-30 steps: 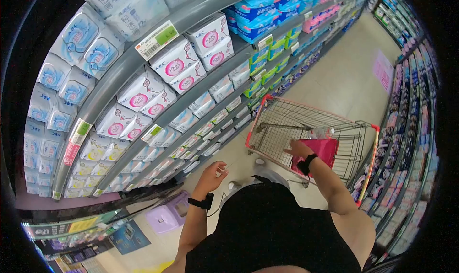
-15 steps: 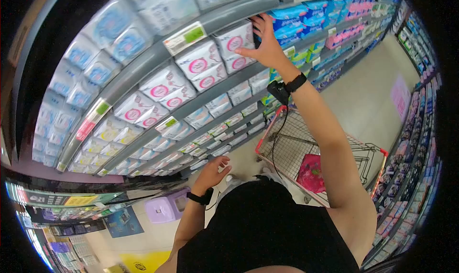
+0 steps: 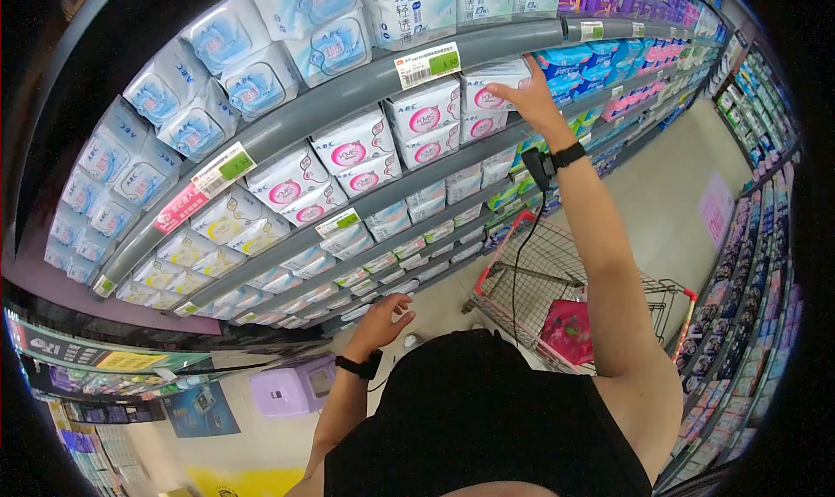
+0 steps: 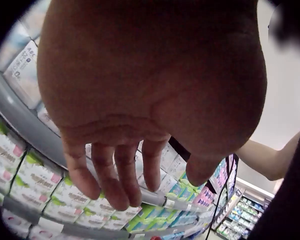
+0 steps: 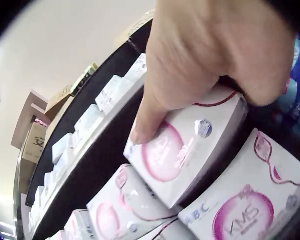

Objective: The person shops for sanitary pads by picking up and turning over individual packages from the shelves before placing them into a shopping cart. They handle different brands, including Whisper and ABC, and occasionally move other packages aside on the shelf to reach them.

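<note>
My right hand [image 3: 537,104] is at the shelf, at the right end of a row of white packs with pink ovals. It grips the top one, a white sanitary pad pack [image 5: 190,145] marked KMS. The thumb [image 5: 147,117] lies across the pack's front, and the other fingers go round its side, mostly hidden. Another white pack [image 3: 481,127] sits directly underneath. My left hand [image 3: 380,325] hangs low in front of the lower shelves, fingers loosely bent, nothing in it. Its palm and fingers [image 4: 106,175] show in the left wrist view.
A shopping cart [image 3: 513,262] with a pink bag [image 3: 567,332] inside stands below my right arm. Blue packs [image 3: 565,73] adjoin the white row. Above runs a grey shelf edge [image 3: 348,58] with price tags. A purple stool [image 3: 283,393] is at lower left; a cable hangs from my right wrist.
My right hand has risen from over the cart to the shelf and taken hold of the top white pack. The head view has shifted along the shelf. My left hand stays low.
</note>
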Demonstrator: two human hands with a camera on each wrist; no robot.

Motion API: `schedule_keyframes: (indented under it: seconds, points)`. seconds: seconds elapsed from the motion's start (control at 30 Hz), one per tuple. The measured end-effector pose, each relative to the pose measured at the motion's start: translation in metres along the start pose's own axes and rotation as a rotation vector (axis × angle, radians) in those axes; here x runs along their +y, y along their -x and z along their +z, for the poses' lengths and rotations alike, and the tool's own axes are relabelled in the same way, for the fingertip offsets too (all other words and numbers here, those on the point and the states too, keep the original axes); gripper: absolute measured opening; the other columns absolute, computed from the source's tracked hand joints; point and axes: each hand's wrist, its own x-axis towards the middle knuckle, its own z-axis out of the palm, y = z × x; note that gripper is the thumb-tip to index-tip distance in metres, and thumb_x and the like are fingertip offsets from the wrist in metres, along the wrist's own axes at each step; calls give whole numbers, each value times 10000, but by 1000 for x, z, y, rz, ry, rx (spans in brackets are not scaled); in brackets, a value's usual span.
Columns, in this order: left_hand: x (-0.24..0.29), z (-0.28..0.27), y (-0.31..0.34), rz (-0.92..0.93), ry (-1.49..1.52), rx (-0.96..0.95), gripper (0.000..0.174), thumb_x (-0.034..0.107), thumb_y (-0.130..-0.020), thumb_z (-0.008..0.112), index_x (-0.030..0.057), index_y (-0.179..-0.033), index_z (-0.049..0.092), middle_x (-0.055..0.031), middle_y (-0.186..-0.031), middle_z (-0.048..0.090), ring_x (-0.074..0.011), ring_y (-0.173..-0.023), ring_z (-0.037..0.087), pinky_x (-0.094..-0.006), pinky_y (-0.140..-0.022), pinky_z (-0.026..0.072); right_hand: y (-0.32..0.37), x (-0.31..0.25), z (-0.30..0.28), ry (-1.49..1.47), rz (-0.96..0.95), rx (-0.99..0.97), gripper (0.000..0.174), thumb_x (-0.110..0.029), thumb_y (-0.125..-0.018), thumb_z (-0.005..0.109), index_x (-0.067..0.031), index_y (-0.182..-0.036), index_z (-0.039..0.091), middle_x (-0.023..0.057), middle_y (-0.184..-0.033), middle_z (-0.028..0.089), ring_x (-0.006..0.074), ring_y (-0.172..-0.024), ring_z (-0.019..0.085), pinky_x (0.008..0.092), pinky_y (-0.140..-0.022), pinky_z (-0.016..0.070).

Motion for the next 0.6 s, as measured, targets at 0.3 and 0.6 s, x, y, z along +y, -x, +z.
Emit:
schedule_keyframes:
  seconds: [0.3,0.6]
  points:
    - [31,-17,-40,137,195,-64,509,232,-840,801,91,-1266,563,-128,-1192,650,-247,-1047,650,-386,-827,518,166,11,1,-139,-54,343,782,-110,-794,830,-6,-1429,385,149,-1315,581,220,-1193,597,365,-993,515]
    - [91,-9,-67,592,73,72,1018,270,-597,944,46,-1407,369,-231,-1329,494,-413,-1232,531,-460,-1057,418,288,-3,84,-566,662,-289,660,-409,-1003,580,-56,-1499,326,101,-1437,430,193,-1342,405,323,-1128,329]
